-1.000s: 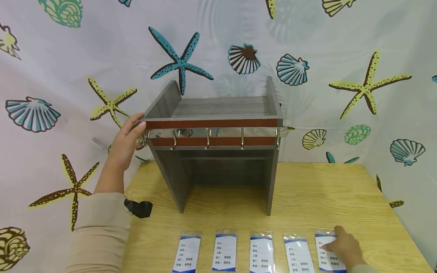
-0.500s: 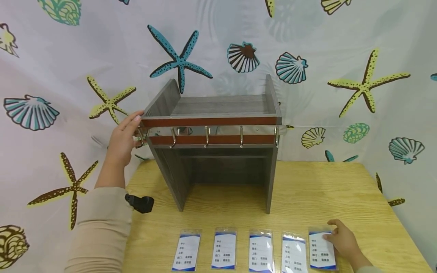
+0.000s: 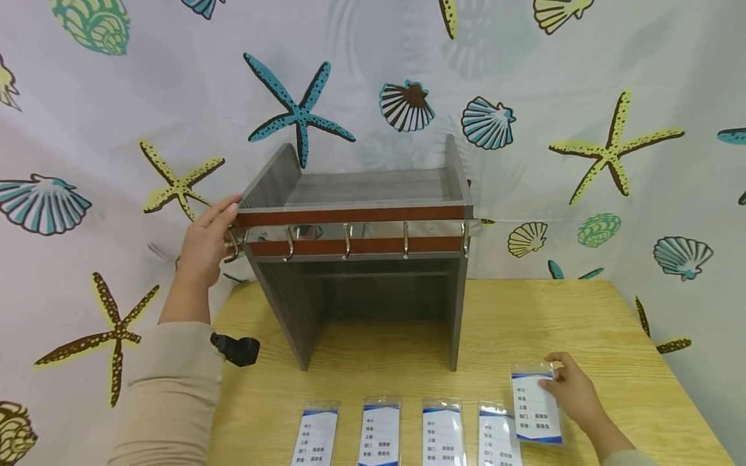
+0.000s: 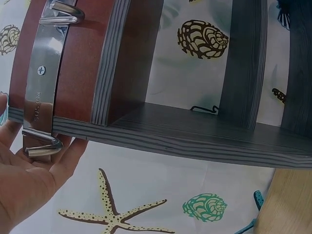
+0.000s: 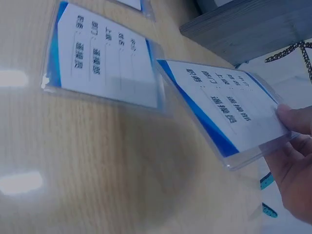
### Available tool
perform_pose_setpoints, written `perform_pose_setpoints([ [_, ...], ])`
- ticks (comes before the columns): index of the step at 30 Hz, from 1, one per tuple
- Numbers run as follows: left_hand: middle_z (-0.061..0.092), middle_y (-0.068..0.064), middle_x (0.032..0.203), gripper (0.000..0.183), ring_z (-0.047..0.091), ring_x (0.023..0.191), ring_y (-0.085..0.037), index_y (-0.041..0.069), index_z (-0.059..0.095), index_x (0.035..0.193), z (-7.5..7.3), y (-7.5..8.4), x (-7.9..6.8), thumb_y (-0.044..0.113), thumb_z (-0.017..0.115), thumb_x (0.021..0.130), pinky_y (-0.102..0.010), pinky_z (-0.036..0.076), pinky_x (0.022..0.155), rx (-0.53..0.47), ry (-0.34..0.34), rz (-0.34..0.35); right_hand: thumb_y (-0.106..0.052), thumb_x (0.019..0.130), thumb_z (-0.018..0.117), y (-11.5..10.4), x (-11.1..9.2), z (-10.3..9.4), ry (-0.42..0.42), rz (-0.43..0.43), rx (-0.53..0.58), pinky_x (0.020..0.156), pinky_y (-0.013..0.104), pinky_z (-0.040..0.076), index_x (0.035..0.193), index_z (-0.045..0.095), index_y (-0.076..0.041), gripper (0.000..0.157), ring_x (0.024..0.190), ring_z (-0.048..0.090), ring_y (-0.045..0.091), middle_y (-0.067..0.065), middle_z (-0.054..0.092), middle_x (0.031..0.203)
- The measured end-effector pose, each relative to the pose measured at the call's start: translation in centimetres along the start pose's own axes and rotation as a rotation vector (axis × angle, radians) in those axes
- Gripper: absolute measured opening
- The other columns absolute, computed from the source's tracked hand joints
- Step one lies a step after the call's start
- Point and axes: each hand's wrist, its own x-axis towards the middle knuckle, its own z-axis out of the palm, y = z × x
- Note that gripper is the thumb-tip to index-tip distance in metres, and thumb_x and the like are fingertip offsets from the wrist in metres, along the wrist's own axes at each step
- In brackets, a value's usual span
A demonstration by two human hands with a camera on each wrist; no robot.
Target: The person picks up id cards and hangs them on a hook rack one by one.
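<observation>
My right hand (image 3: 574, 391) pinches a clear-sleeved name badge (image 3: 531, 408) by its edge, thumb on the printed face. In the right wrist view the badge (image 5: 219, 100) is tilted, raised off the table. My left hand (image 3: 201, 249) grips the upper left front corner of a grey wooden shelf (image 3: 373, 186). A metal hook rail (image 3: 373, 230) with several hooks runs across its red-brown front. In the left wrist view the fingers of my left hand (image 4: 29, 190) go behind the rail's end, beside a hook (image 4: 43, 145). No badge hangs on the hooks.
Several more badges lie in a row along the table's near side, one (image 3: 499, 440) close beside the held badge. The shelf stands on the wooden table (image 3: 536, 323) before a shell-patterned curtain (image 3: 396, 39). A black device (image 3: 236, 349) sits at my left sleeve.
My right hand has lifted the rightmost badge off the table and brought it left and away from me. My left hand stays at the shelf corner; the head view has shifted slightly.
</observation>
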Motion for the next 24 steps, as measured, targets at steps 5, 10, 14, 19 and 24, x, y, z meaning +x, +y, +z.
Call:
perform_pose_setpoints([
  [5,0.016,-0.003,0.142,0.057,0.015,0.126,-0.027,0.023,0.033,0.135,0.0,0.0,0.2,0.05,0.04,0.085,-0.051,0.024,0.094,0.01,0.012,0.005,-0.001,0.082,0.055,-2.0,0.3,-0.1,0.013,-0.05,0.063,0.051,0.024,0.042,0.117,0.035,-0.002,0.04,0.061,0.046,0.016,0.007,0.048,0.071],
  [10,0.021,-0.004,0.14,0.055,0.02,0.125,-0.027,0.022,0.036,0.133,0.3,0.1,0.2,0.048,0.043,0.084,-0.052,0.023,0.094,-0.018,0.041,0.006,0.001,0.084,0.053,-3.7,0.0,-0.1,0.009,-0.081,0.149,0.058,0.028,0.048,0.12,0.032,-0.001,0.042,0.07,0.056,0.021,0.015,0.057,0.082],
  [14,0.029,-0.007,0.136,0.054,0.026,0.121,-0.028,0.021,0.04,0.131,0.6,0.0,0.1,0.046,0.047,0.083,-0.053,0.023,0.094,-0.068,0.073,0.0,0.002,0.084,0.052,-5.2,-0.2,-0.1,0.014,-0.106,0.162,0.057,0.028,0.048,0.12,0.032,-0.001,0.042,0.07,0.055,0.02,0.015,0.056,0.082],
  [19,0.035,-0.01,0.131,0.051,0.032,0.116,-0.028,0.022,0.044,0.128,1.1,0.1,0.1,0.046,0.048,0.083,-0.053,0.027,0.091,-0.044,0.136,-0.005,0.003,0.083,0.052,-7.2,-0.2,-0.4,0.023,-0.164,0.173,0.056,0.026,0.046,0.12,0.032,0.0,0.042,0.067,0.055,0.02,0.016,0.057,0.083],
  [24,0.038,-0.012,0.127,0.05,0.037,0.109,-0.027,0.022,0.046,0.126,1.3,0.2,-0.1,0.046,0.049,0.083,-0.053,0.029,0.088,-0.04,0.167,-0.004,0.003,0.084,0.052,-8.9,-0.1,-0.5,0.016,-0.217,0.205,0.058,0.026,0.047,0.12,0.033,0.0,0.04,0.069,0.055,0.02,0.019,0.057,0.089],
])
